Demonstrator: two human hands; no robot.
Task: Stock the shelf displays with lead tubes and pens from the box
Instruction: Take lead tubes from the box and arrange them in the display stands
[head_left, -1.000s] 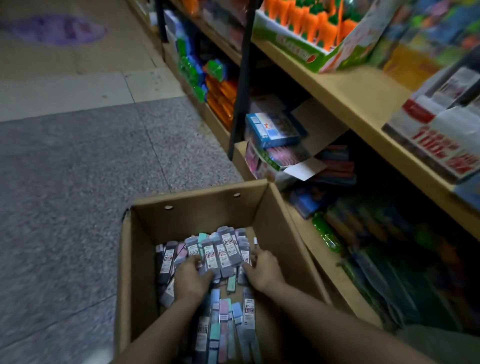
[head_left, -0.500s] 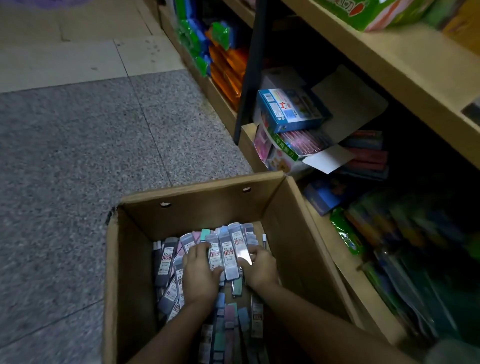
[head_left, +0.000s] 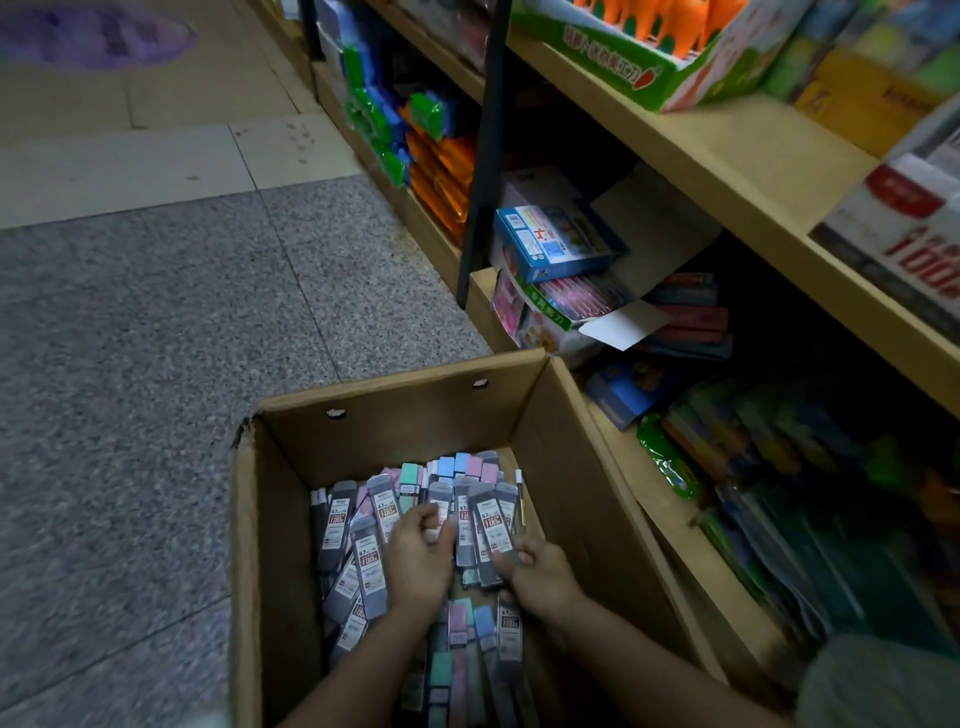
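Cardboard box (head_left: 291, 545) still heaped with lead tubes (head_left: 343, 525) — both hands' grip, left hand (head_left: 420, 564) and right hand (head_left: 540, 574), gathers tubes at 12 o'clock; stocking barely begun.

A speckled grey stone floor (head_left: 156, 364) fills the view from nine to eleven o'clock, giving way to pale beige tiles (head_left: 130, 161) toward twelve. Wooden shelves (head_left: 727, 171) run from one o'clock down to four — lit on top, dim and shadowed underneath — with a black metal post (head_left: 480, 171) standing near twelve.
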